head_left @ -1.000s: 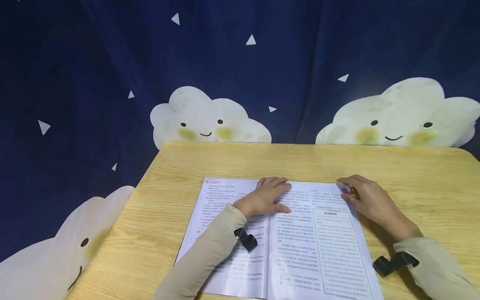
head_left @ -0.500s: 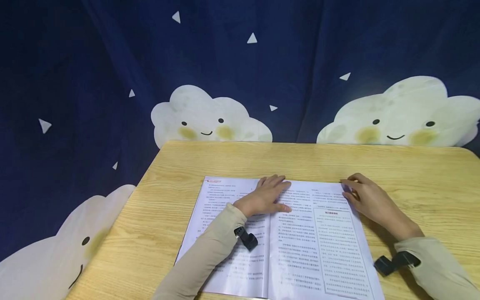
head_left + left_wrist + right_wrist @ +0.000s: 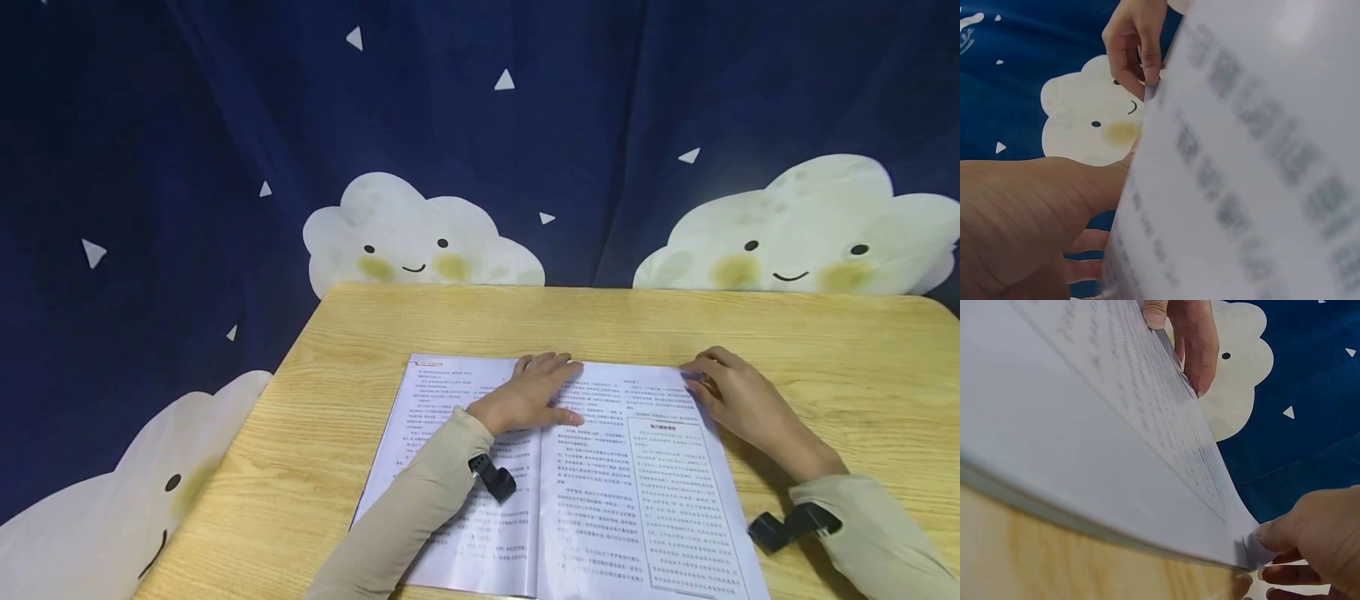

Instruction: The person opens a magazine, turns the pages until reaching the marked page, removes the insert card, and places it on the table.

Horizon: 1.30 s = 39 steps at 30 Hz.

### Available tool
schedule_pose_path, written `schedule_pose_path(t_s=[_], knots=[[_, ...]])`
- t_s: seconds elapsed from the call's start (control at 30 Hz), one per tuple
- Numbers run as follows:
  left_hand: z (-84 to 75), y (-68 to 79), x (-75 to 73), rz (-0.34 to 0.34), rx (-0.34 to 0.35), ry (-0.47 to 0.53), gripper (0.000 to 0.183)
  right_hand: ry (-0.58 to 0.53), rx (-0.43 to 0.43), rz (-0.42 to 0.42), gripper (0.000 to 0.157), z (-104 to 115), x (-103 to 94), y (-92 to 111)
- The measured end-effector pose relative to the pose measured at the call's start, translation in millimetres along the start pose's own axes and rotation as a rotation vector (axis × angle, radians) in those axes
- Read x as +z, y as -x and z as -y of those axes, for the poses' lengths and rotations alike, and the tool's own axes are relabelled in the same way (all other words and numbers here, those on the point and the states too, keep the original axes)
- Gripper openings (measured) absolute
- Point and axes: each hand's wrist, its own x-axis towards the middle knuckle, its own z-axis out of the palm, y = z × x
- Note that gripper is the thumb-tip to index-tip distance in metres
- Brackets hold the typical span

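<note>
An open magazine (image 3: 592,500) with printed text lies on the wooden table, its spine between my two arms. My left hand (image 3: 528,396) rests across the spine near the far edge, thumb spread over the right page and fingertips at the edge. In the right wrist view the fingers of the left hand (image 3: 1194,337) reach over that edge. My right hand (image 3: 742,404) pinches the far right corner of the right page (image 3: 1116,494), thumb on top and fingers beneath. The left wrist view also shows the right hand (image 3: 1138,40) pinching the corner.
The wooden table (image 3: 300,442) extends around the magazine. Behind it hangs a dark blue curtain (image 3: 450,108) with smiling clouds and white triangles. Black straps with small devices sit at the left wrist (image 3: 492,477) and the right wrist (image 3: 791,525).
My right hand has shifted very slightly to the right at the page corner, its fingers and thumb drawing closer together. The left hand and the magazine stay in place.
</note>
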Motion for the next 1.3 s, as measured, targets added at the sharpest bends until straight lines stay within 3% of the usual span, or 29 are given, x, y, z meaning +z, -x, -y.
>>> schedule_pose_path(t_s=[0.5,0.83,1.13,1.3], knots=[[-3.3,-1.4,-0.1,-0.036,-0.017,-0.036,0.083,-0.009,0.044,-0.002,0.026,-0.4,-0.8,-0.1],[-4.5,0.0,-2.2,-0.052,-0.008,-0.049,0.084,-0.025,0.105,0.051,0.031,-0.8,-2.7,0.9],[-5.2,1.8,-4.5,-0.074,0.007,-0.041,0.077,-0.06,0.134,0.046,0.025,0.1,-4.0,1.1],[-6.1,2.4,-5.8,-0.097,0.01,-0.057,0.073,-0.096,0.136,0.033,0.031,0.7,-5.9,1.4]])
